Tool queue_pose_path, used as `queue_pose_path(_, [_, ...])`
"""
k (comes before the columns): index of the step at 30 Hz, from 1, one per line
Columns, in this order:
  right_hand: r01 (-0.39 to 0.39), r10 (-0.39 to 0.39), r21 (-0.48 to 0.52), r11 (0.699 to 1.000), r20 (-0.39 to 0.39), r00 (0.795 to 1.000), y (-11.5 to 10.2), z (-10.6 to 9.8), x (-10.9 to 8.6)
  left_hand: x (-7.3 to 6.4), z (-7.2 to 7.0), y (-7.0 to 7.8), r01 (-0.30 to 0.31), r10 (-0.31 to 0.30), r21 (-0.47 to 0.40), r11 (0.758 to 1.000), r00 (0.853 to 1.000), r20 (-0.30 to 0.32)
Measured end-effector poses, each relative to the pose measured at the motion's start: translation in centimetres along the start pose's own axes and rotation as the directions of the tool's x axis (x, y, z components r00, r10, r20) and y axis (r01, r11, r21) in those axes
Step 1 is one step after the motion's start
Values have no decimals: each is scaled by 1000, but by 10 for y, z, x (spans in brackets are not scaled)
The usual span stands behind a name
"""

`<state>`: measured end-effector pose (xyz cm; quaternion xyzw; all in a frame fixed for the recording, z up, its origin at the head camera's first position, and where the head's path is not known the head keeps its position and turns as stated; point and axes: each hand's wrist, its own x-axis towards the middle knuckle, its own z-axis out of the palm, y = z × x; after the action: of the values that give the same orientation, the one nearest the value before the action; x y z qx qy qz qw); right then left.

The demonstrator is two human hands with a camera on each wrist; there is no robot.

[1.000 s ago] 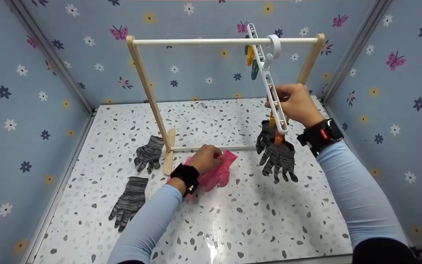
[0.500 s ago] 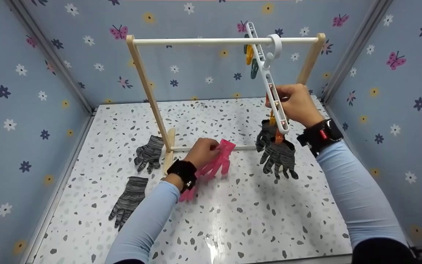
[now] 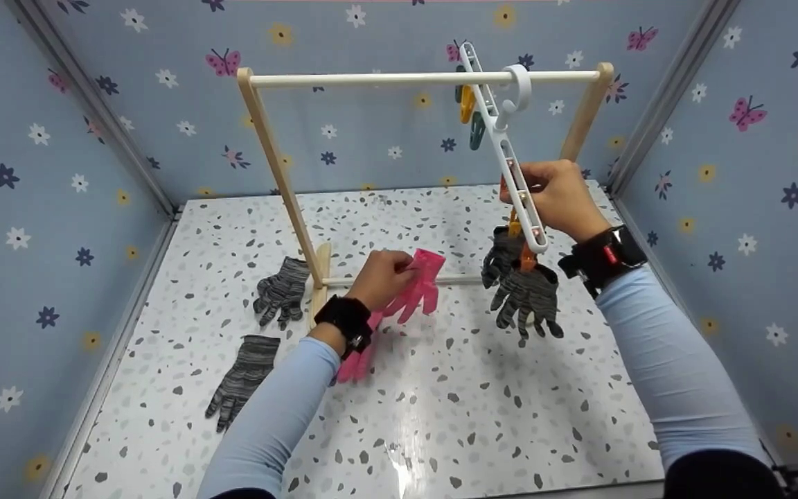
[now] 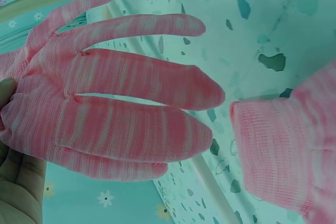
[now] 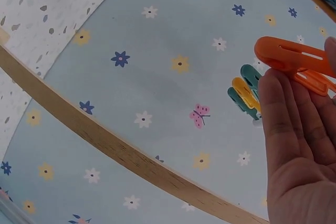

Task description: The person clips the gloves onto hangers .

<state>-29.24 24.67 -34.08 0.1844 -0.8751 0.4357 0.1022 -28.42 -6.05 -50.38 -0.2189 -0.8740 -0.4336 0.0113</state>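
My left hand [image 3: 379, 278] pinches a pink striped knit glove [image 3: 428, 277] near its cuff, raised over the table with its fingers hanging down; the left wrist view shows the glove [image 4: 115, 82] close up. Below lies a second pink glove [image 3: 356, 364], partly hidden by my left wrist. At the white clip hanger [image 3: 488, 104], my right hand [image 3: 560, 197] holds an orange clothespin [image 5: 286, 56] between thumb and fingers. Two grey striped gloves hang from the hanger's near end, the front glove [image 3: 529, 298] by an orange clip [image 3: 528, 259] and the rear glove [image 3: 499, 260] by a yellow one [image 3: 514, 223].
The hanger hooks onto the top rod [image 3: 385, 80] of a wooden rack [image 3: 278, 159]. Green and yellow clips [image 3: 467, 104] hang at its far end. Two more grey gloves lie on the table's left, one [image 3: 282, 291] by the rack's foot, another [image 3: 245, 378] nearer. Patterned walls enclose the speckled table [image 3: 510, 423].
My left hand has lifted the pink glove up off the table and slightly away from me, uncovering the table beneath. My right hand stays at the orange clothespin; the hanger has swung very slightly.
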Motion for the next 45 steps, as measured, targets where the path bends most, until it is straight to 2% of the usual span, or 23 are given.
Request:
queue_pose_path(13, [19, -19, 8, 1000, 8, 1000, -1, 0, 0, 6, -4, 7, 35, -37, -41, 999, 999, -33])
queue_pose_path(20, [23, -23, 42, 999, 1, 1000, 3, 2, 0, 9, -5, 7, -3, 0, -51, 999, 998, -58])
queue_pose_path(30, [5, -5, 42, 999, 3, 1000, 3, 2, 0, 10, -5, 12, -18, 9, -98, 995, 995, -99])
queue_pose_path(45, [19, -19, 41, 999, -13, 1000, 3, 4, 0, 13, -3, 20, -66, 53, -95, 993, 991, -125])
